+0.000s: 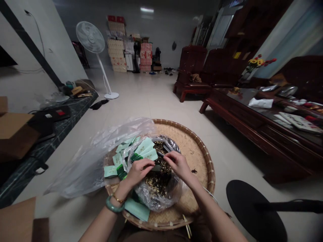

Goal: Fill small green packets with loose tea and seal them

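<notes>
Over an open clear plastic bag (157, 201) of dark and yellowish dried loose material (164, 173), both hands work close together. My left hand (138, 171) is closed in a pinch at the edge of a small greenish packet (156, 167). Between the thumb and fingers of my right hand (178, 164) is a slim metal utensil (160, 154); its exact kind is unclear. Several pale green printed packets (145, 146) lie left of the bag's mouth, some overlapping it. A larger pale green sheet or packet (137, 209) rests below my left wrist.
A round woven bamboo tray (195, 144) carries everything. A big clear plastic sheet (85, 168) drapes over its left side to the floor. A black round stand base (254, 205) is at right, a wooden table (234, 111) beyond, a white fan (101, 64) farther off.
</notes>
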A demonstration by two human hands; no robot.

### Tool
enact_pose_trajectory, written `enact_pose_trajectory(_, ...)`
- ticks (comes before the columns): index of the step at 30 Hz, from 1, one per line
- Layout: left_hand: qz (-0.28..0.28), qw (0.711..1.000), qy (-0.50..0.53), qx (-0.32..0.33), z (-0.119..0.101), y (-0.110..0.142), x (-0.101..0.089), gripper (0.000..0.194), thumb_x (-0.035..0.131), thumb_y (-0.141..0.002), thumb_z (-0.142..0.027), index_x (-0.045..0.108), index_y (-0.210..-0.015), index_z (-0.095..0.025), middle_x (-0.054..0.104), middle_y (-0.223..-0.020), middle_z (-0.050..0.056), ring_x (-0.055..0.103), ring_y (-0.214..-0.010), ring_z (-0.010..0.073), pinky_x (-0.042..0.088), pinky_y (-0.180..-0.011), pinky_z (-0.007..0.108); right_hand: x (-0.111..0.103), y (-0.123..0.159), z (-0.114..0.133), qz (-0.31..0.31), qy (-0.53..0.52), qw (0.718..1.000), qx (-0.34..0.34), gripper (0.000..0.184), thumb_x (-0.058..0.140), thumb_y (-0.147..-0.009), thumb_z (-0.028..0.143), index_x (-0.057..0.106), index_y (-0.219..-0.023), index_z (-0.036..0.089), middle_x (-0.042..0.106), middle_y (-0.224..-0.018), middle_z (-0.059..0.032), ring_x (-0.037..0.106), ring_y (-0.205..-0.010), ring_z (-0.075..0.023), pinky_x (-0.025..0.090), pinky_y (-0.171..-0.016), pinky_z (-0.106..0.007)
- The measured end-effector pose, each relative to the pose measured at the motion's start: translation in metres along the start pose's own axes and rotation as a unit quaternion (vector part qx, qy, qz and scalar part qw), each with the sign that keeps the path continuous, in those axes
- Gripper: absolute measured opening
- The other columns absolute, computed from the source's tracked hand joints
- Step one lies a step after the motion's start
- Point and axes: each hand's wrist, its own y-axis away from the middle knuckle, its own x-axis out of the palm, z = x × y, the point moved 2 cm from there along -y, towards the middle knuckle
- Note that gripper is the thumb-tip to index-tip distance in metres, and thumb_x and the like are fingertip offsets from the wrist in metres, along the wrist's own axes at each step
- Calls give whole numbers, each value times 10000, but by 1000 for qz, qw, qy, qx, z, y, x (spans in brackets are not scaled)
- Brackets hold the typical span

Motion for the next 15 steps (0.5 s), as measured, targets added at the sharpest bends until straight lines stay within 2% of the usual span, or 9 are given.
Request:
enact_pose_trajectory(3,-27,999,-5,-18,4,-1,-4,112,642,-787,-280,744,-798,-232,745,-804,43,675,-764,208,532,-744,317,0,5,-5,54,5,998,9,63,626,-828,224,675,-816,187,658,-787,-39,627,-699,-169,501,-643,-285)
enact_pose_trajectory(5,-39,999,-12,-23,5,-3,-5,102,656,-778,-273,745,-812,-237,746,-795,37,675,-736,203,535,-705,300,4,8,-6,79,1,997,0,180,684,-785,258,668,-953,194,651,-854,-50,616,-702,-166,507,-635,-290)
enact_pose_trajectory(7,-36,999,-7,-30,2,-6,-4,121,677,-765,-264,744,-864,-245,750,-813,34,678,-721,200,536,-672,285,11,9,-5,58,-13,998,-12,314,703,-773,292,634,-1065,199,638,-891,-58,598,-689,-159,506,-612,-283)
enact_pose_trajectory(8,-32,999,1,-34,0,-7,-4,155,687,-757,-259,741,-903,-247,751,-823,33,682,-720,200,538,-666,283,14,10,-4,39,-23,999,-19,313,690,-786,298,628,-1076,200,631,-883,-56,587,-673,-152,503,-595,-274)
enact_pose_trajectory(12,-27,999,22,-39,-8,-10,-1,272,695,-753,-242,711,-1025,-248,755,-856,36,698,-751,207,548,-708,298,21,10,3,-21,-49,996,-74,138,610,-848,268,646,-960,195,595,-874,-55,580,-683,-147,505,-603,-268)
enact_pose_trajectory(15,-19,1000,-11,-8,-7,-10,0,159,676,-769,-249,736,-916,-244,753,-846,41,695,-759,210,545,-731,309,19,13,6,-19,-7,994,-110,73,580,-866,236,642,-866,198,584,-887,-62,595,-801,-178,510,-683,-294)
